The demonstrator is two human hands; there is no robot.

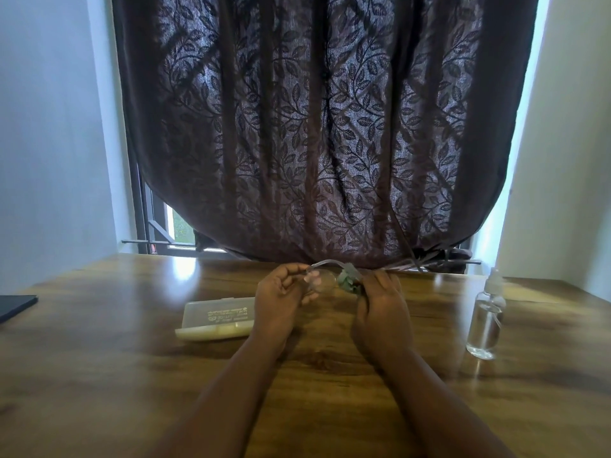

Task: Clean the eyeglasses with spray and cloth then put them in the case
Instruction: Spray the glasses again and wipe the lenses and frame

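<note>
My left hand (pixel 281 299) holds the clear-framed eyeglasses (pixel 322 276) by their left side, lifted a little above the wooden table (pixel 99 375). My right hand (pixel 380 309) pinches a small grey-green cloth (pixel 347 280) against the right lens. A pale translucent glasses case (pixel 215 317) lies shut on the table just left of my left wrist. The clear spray bottle (pixel 486 320) stands upright to the right of my right hand, apart from it.
A dark flat object (pixel 15 305) lies at the table's left edge. A brown leaf-patterned curtain (pixel 314 127) hangs over the window behind the table's far edge. White walls stand on both sides.
</note>
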